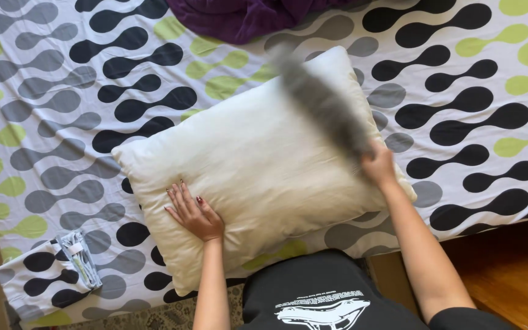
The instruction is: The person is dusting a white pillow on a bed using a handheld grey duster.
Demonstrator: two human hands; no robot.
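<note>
A cream pillow (258, 165) without a cover lies on a bed with a patterned sheet (62, 104). My left hand (194, 212) rests flat on the pillow's near left part, fingers apart. My right hand (379, 165) is at the pillow's right edge, gripping a grey duster (322, 101). The duster is blurred with motion and stretches from my hand across the pillow's upper right corner.
A purple blanket (239, 18) is bunched at the far edge of the bed. A folded patterned cloth (38, 278) with a small clear packet (80, 260) lies at the near left. Wooden floor (508, 269) shows at the lower right.
</note>
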